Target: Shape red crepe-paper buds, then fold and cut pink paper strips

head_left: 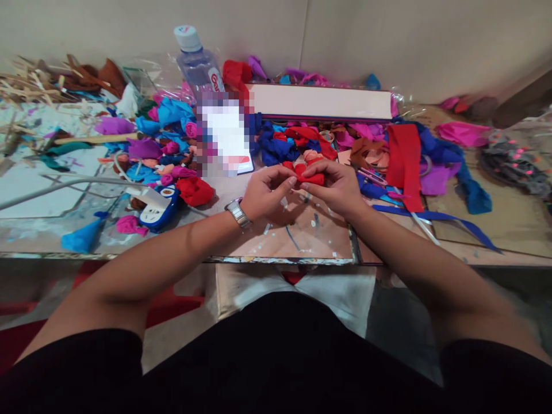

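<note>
At the far left of my table (52, 236) lies a heap of pale wooden sticks (21, 86), and nearer the front edge a bright blue paper scrap (81, 237) and a small pink one (129, 224). Beside them sits a blue and white tape dispenser (157, 210), with a crumpled red paper ball (195, 191) touching its right side. Behind these is a pile of blue, purple and pink paper pieces (164, 132), and at the back a clear water bottle (197, 60) stands upright against the wall. A phone (226, 138) lies flat just ahead of my left hand.

My left hand (269, 192), with a metal watch (238, 213) on the wrist, is closed, thumb and fingertips pinching the left end of a small red paper piece (308, 174). My right hand (338, 187) is closed on its right end, so the piece sits between both hands, low over the table's middle. My fingers hide most of it.

Directly behind the red piece lie dark blue paper clumps (276, 146) and more red scraps, close enough to crowd my knuckles. A long white box (321, 102) lies along the back. To the right of my right hand lies a broad red paper strip (404, 164), with a blue ribbon (435, 217) trailing toward the front edge, and a magenta sheet (461, 132) farther right.
</note>
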`<state>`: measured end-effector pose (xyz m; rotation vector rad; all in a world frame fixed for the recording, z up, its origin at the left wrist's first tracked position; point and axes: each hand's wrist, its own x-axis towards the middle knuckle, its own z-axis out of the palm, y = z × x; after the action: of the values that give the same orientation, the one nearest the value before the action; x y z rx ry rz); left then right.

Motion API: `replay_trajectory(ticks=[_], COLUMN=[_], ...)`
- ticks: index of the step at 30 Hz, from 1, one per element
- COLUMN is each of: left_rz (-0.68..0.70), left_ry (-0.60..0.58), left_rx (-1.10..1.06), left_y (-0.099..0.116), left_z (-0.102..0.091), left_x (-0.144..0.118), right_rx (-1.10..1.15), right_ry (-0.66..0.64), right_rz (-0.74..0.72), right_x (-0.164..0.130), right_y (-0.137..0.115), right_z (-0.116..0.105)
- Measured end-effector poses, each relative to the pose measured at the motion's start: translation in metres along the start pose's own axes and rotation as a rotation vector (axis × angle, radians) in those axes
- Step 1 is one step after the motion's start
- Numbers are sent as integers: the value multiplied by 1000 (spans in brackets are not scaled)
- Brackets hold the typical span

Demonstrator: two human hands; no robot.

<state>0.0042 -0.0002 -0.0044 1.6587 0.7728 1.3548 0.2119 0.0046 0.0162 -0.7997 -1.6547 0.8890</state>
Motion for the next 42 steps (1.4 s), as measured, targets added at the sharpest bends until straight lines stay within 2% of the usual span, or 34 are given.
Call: replay_trajectory(ticks=[5,13,19,23,34,42], left_rz=[-10,8,65,25,-57,9], left_ry=[8,23,21,46,71,83], left_rx=[47,-6,-25,-26,-63,-18], left_y=[0,0,-2,-1,1,1], left_z=[0,2,1,1,0,1], left_x=[0,0,1,2,4,2], right_rx=[-22,108,46,91,190,142], right_ry=[-13,41,20,-6,33,6], right_rz=[6,93,31,-12,133,44], right_x=[-1,-2,-3,-3,-2,-2], right_y=[-4,0,-1,-3,-5,-4], right_z=[2,5,3,4,9,7])
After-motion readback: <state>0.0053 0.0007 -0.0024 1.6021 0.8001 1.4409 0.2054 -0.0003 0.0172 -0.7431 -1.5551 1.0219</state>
